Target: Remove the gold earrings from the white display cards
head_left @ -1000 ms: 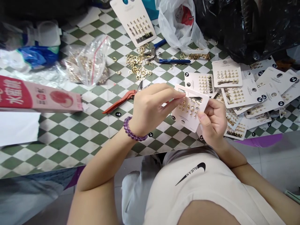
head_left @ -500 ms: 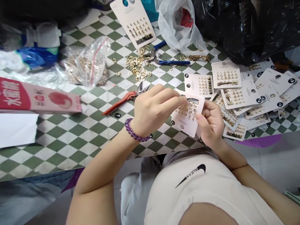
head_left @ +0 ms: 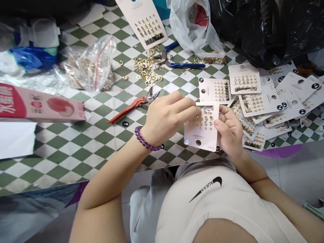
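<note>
My right hand (head_left: 230, 130) pinches the right edge of a white earring card (head_left: 202, 140) between thumb and fingers. Rows of small gold and clear-stone studs cover this card, and a round hole shows near its lower edge. Across its upper left part lies my left hand (head_left: 168, 116), fingers closed together near a thin white strip at the card's top edge; whatever they pinch is hidden. A purple bead bracelet (head_left: 145, 143) circles my left wrist. Left of that hand, red-handled pliers (head_left: 131, 106) rest on the checkered table (head_left: 101, 141).
Finished-looking earring cards (head_left: 263, 101) overlap at right. Loose gold hoops (head_left: 149, 69), blue-handled pliers (head_left: 174, 62) and another earring card (head_left: 144, 25) lie farther back. A zip bag of metal pieces (head_left: 93, 67), a pink box (head_left: 43, 104), a white plastic bag (head_left: 187, 30) and black plastic (head_left: 253, 33) surround them.
The earring card has turned slightly, so its lower edge sits more level and its hole shows more clearly. Both hands keep nearly the same places and stay closed.
</note>
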The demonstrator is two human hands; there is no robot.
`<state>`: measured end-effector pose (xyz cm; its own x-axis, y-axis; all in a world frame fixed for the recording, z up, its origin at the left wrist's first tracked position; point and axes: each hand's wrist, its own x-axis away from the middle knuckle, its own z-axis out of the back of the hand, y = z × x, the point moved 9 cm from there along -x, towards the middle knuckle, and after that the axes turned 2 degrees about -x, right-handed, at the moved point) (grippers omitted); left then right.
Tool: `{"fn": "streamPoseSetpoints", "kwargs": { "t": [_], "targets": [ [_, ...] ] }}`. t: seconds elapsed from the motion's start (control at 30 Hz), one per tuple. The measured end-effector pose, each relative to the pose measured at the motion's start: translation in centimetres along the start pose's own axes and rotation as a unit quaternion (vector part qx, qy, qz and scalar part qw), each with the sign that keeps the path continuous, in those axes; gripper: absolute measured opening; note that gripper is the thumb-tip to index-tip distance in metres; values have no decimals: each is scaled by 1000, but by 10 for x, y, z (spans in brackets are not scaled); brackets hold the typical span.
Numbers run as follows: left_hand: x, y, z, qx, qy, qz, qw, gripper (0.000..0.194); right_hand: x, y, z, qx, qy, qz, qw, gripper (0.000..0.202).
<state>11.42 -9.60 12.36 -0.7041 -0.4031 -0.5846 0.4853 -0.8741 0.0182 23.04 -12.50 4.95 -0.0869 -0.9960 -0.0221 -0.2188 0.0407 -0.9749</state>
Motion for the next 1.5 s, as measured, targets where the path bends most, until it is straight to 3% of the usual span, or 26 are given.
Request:
{"fn": "streamPoseSetpoints", "kwargs": {
  "t": [0.27, 0.57, 0.77, 0.9, 1.03, 1.13, 1.27, 1.4, 1.5],
  "targets": [
    [1, -6, -8, 43, -26, 31, 998, 14, 2, -5, 8, 49, 45, 10, 998, 31],
    [1, -21, -6, 125, -5, 150, 981, 13, 9, -10, 4, 103, 23, 47, 993, 31],
    [2, -23, 1, 70, 15, 195, 978, 32, 14, -13, 2, 176, 25, 98, 979, 34],
    [3, -24, -6, 92, -50, 232, 967, 25, 18, -14, -4, 210, -9, 129, 969, 38],
    [1, -24, -3, 140, -59, 250, 956, 16, 19, -17, -9, 267, -38, 153, 951, 38],
    [1, -22, -4, 143, -70, 238, 958, 13, 17, -22, -14, 275, -63, 161, 946, 32],
    [-3, -12, 2, 43, -50, 163, 984, 17, 15, -34, -22, 274, -76, 196, 939, 28],
    [-6, -2, 5, -31, -65, 80, 994, 23, 19, -49, -35, 308, -87, 277, 906, 39],
    [-7, -5, 9, -31, -68, 67, 995, 26, 19, -60, -43, 339, -144, 286, 884, 45]
  ]
}}
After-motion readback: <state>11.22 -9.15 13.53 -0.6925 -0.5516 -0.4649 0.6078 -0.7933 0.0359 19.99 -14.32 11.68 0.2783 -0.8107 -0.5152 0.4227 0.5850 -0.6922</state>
